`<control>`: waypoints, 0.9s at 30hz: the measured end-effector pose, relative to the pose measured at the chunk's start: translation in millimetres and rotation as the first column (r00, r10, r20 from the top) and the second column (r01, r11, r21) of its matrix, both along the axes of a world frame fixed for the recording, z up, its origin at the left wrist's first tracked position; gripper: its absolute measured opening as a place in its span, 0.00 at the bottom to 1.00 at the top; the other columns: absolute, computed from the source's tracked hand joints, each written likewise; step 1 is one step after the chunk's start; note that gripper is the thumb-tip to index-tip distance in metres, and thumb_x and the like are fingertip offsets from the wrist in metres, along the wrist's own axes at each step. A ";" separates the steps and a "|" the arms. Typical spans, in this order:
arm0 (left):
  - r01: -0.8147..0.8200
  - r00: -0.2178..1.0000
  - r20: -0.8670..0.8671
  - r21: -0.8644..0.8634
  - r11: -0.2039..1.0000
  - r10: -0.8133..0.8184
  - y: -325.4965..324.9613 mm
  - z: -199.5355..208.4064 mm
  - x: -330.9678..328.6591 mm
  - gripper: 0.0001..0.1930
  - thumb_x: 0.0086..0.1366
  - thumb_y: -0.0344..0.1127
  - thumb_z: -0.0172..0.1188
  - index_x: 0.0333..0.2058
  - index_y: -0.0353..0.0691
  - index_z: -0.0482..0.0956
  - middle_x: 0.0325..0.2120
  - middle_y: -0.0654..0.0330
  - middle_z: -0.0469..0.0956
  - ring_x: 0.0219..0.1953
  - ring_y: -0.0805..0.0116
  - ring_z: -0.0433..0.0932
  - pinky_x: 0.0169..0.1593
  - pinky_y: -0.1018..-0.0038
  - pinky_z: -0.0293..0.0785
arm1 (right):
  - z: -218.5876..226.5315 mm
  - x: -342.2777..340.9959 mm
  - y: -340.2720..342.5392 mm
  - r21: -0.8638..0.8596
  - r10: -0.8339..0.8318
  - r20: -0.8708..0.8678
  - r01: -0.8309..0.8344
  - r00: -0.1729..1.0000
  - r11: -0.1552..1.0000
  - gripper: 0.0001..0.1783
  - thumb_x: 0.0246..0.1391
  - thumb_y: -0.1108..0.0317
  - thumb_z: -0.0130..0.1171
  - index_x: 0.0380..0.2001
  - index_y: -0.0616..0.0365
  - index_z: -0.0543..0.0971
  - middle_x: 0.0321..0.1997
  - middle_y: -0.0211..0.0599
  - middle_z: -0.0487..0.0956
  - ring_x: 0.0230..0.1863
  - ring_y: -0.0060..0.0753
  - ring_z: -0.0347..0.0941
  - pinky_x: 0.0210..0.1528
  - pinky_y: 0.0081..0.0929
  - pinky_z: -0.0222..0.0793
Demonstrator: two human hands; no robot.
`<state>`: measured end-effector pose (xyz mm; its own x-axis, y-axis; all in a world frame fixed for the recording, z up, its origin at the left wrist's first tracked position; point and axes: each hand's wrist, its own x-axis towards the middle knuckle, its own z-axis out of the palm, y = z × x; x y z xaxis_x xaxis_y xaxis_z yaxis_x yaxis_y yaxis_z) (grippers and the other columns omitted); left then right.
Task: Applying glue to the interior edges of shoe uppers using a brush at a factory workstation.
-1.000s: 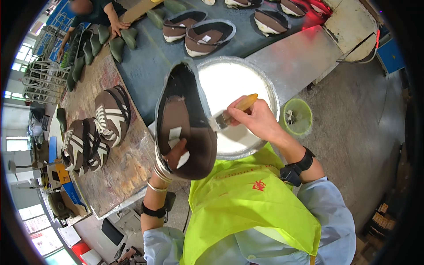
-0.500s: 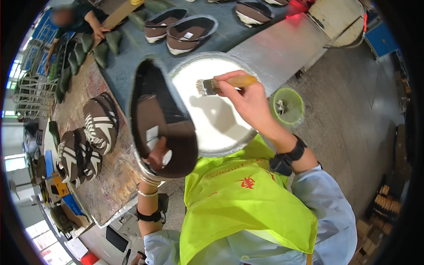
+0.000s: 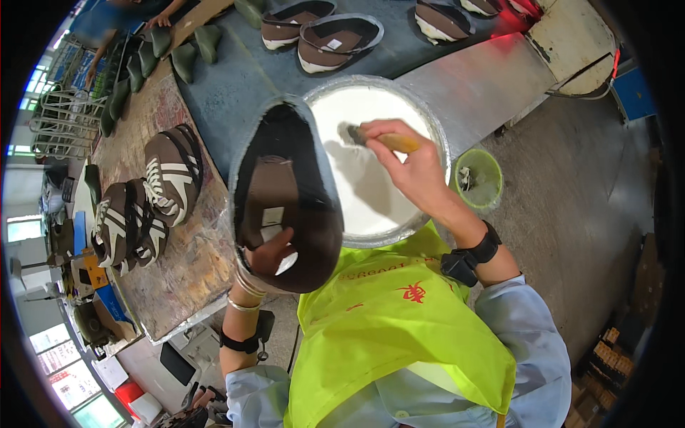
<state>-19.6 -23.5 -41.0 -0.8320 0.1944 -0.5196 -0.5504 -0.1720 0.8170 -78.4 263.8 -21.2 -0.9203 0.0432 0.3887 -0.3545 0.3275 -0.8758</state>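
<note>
My left hand (image 3: 270,251) grips a brown shoe upper (image 3: 325,235) with a black lining, its toe pointing away from me. The thumb shows inside the opening, near a small white label; the other fingers are hidden behind the upper. To the right stands a large round tub (image 3: 437,118) of white liquid (image 3: 367,203), partly covered by the upper. Over the tub, my right hand (image 3: 414,165) is closed around the yellow handle of a paintbrush (image 3: 399,143). Its bristles point left and meet the liquid, where the surface looks disturbed.
Finished brown shoes (image 3: 175,171) with white stripes stand on the worn board (image 3: 185,274) at left. More brown uppers (image 3: 339,44) sit on the blue-grey table (image 3: 235,100), with green shoe lasts (image 3: 183,63) beyond. A green bin (image 3: 479,175) is right of the tub. Another person's hand (image 3: 160,20) is far left.
The brush has dropped from above the liquid to its surface, and its bristles have turned more away from view. The upper stays in my left hand, turned slightly. The whole view has shifted somewhat.
</note>
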 end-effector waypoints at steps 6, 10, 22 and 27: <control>-0.028 0.988 0.156 0.145 0.989 0.005 24.1 13.0 -3.9 0.14 0.56 0.21 0.61 0.41 0.43 0.75 0.35 0.64 0.77 0.34 0.70 0.79 0.32 0.76 0.79 | 12.6 5.4 -6.2 -0.110 0.026 -0.121 -0.039 0.992 0.993 0.10 0.47 0.80 0.61 0.35 0.61 0.76 0.43 0.41 0.78 0.45 0.35 0.75 0.47 0.26 0.69; -0.133 0.190 -0.646 -0.763 0.632 -0.739 10.6 -1.4 -7.4 0.14 0.48 0.29 0.69 0.36 0.42 0.81 0.34 0.57 0.78 0.36 0.58 0.78 0.40 0.65 0.75 | 10.8 0.3 -9.1 -0.132 0.028 -0.149 -0.048 0.988 0.990 0.08 0.49 0.79 0.60 0.35 0.61 0.76 0.42 0.40 0.79 0.43 0.33 0.75 0.47 0.25 0.69; 0.085 0.962 -0.261 0.000 0.996 -0.082 17.1 -0.7 -28.4 0.24 0.63 0.30 0.57 0.57 0.39 0.62 0.41 0.60 0.76 0.42 0.69 0.76 0.43 0.74 0.76 | 12.9 12.9 -1.3 -0.299 0.333 0.559 -0.190 0.759 0.935 0.11 0.54 0.70 0.57 0.35 0.69 0.78 0.31 0.35 0.79 0.28 0.21 0.75 0.31 0.18 0.69; -0.074 0.944 -0.329 -0.229 0.971 -0.006 33.6 3.2 -32.8 0.22 0.63 0.33 0.57 0.54 0.36 0.64 0.42 0.60 0.73 0.37 0.72 0.74 0.39 0.75 0.75 | 9.4 18.6 -21.2 -0.289 0.149 0.186 -0.091 0.971 0.953 0.08 0.56 0.72 0.55 0.37 0.65 0.78 0.36 0.32 0.78 0.31 0.22 0.73 0.35 0.20 0.68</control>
